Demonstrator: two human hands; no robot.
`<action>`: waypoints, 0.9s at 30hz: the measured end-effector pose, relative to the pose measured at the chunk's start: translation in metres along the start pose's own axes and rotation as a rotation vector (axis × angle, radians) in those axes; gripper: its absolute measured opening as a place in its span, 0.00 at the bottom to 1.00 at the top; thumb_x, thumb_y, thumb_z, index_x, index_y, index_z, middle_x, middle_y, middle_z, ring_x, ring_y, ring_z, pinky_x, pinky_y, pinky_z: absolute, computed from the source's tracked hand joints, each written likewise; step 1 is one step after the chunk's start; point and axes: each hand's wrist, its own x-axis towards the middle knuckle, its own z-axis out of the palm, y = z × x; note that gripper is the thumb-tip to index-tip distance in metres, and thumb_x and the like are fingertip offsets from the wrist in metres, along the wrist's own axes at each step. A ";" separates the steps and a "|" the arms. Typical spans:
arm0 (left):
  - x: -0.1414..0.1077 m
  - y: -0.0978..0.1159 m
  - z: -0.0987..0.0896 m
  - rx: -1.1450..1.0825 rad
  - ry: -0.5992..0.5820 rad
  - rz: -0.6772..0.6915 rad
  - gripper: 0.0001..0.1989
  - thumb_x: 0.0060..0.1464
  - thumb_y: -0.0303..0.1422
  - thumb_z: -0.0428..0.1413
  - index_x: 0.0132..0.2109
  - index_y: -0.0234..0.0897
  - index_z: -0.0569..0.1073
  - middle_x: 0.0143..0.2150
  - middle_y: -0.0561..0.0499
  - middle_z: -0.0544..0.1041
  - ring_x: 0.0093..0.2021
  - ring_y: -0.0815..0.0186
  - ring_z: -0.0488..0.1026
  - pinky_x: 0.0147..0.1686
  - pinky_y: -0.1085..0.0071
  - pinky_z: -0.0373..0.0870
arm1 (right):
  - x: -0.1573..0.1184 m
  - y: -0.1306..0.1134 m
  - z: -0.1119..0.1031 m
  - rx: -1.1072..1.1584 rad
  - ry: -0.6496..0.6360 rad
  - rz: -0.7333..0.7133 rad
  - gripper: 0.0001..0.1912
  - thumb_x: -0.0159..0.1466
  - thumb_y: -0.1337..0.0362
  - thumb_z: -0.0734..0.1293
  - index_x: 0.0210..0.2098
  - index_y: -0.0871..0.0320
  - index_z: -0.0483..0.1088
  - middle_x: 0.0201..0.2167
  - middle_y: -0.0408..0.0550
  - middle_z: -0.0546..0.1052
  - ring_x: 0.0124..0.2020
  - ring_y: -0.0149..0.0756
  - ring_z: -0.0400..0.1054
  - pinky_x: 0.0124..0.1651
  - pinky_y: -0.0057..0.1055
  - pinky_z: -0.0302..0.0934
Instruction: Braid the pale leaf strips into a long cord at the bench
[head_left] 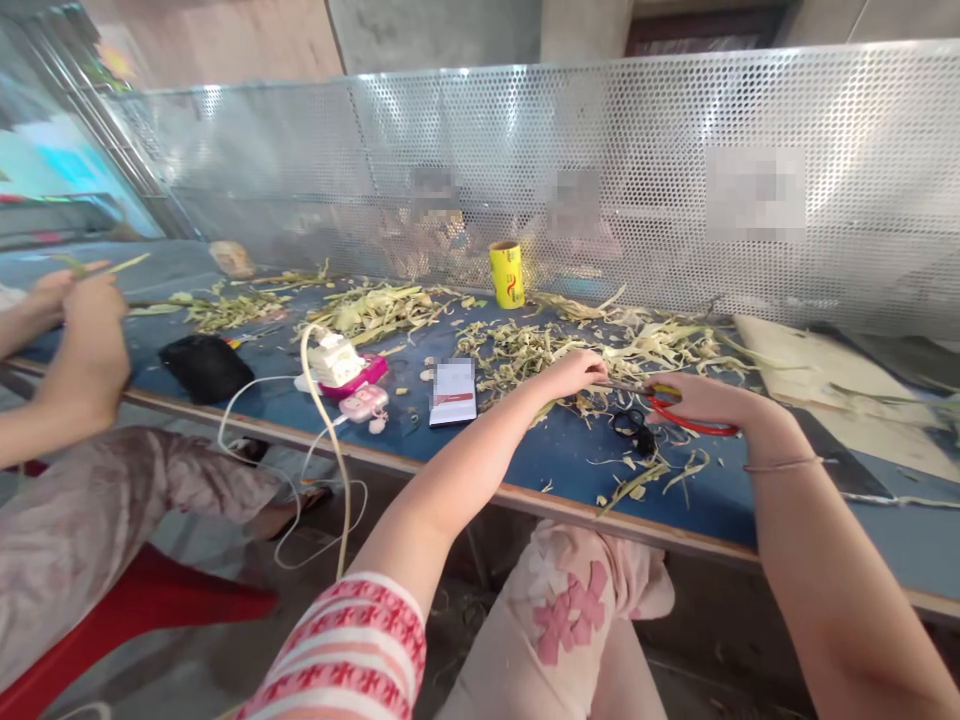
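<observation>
My right hand (686, 397) is closed around scissors (694, 424) with red handles, their blades pointing left over the blue table. Close to the blade tips, my left hand (576, 374) has its fingers pinched together; what they hold is too small to make out. Pale green and yellowish plant strips (517, 352) lie heaped behind and beside both hands. Below the scissors rests a small black object (637, 432) with loops. A few loose strips (645, 482) are near the front edge.
A phone (453, 392), a power strip (352, 376) with white cables and a black pouch (206, 368) lie to the left. A yellow roll (507, 275) stands by the perforated metal screen (660, 180). Cardboard (847, 390) lies right. Another person's hands (90, 290) hold a green strip at far left.
</observation>
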 end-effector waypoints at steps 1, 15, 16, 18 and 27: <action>0.000 0.001 -0.001 -0.002 -0.001 0.001 0.07 0.53 0.30 0.54 0.33 0.33 0.75 0.34 0.48 0.75 0.33 0.68 0.70 0.36 0.71 0.64 | -0.001 -0.001 -0.001 -0.001 0.001 0.003 0.34 0.49 0.41 0.66 0.50 0.53 0.69 0.49 0.50 0.75 0.48 0.48 0.70 0.48 0.38 0.64; -0.002 -0.003 -0.007 0.045 0.053 -0.135 0.06 0.54 0.30 0.52 0.34 0.34 0.73 0.31 0.50 0.75 0.31 0.70 0.68 0.34 0.72 0.61 | -0.012 -0.006 -0.012 0.000 -0.030 0.002 0.27 0.52 0.44 0.67 0.47 0.51 0.70 0.46 0.47 0.76 0.43 0.43 0.71 0.44 0.35 0.63; -0.003 -0.003 -0.006 0.047 0.053 -0.134 0.06 0.54 0.30 0.51 0.34 0.34 0.73 0.31 0.50 0.75 0.31 0.70 0.68 0.33 0.73 0.61 | -0.012 -0.007 -0.012 0.003 -0.026 0.001 0.27 0.51 0.44 0.67 0.46 0.51 0.71 0.45 0.47 0.76 0.42 0.43 0.71 0.43 0.34 0.63; -0.003 -0.001 -0.006 0.047 0.050 -0.130 0.06 0.53 0.30 0.51 0.34 0.34 0.73 0.32 0.50 0.75 0.31 0.70 0.68 0.33 0.73 0.61 | -0.012 -0.008 -0.012 0.009 -0.018 0.003 0.27 0.51 0.44 0.68 0.46 0.50 0.71 0.45 0.46 0.77 0.43 0.43 0.71 0.43 0.34 0.63; -0.006 0.006 -0.005 0.008 0.000 -0.095 0.07 0.53 0.31 0.52 0.35 0.33 0.73 0.31 0.51 0.74 0.31 0.70 0.67 0.34 0.72 0.61 | -0.009 -0.007 -0.009 0.010 -0.033 0.035 0.31 0.50 0.40 0.67 0.48 0.49 0.72 0.48 0.46 0.76 0.46 0.44 0.70 0.44 0.34 0.64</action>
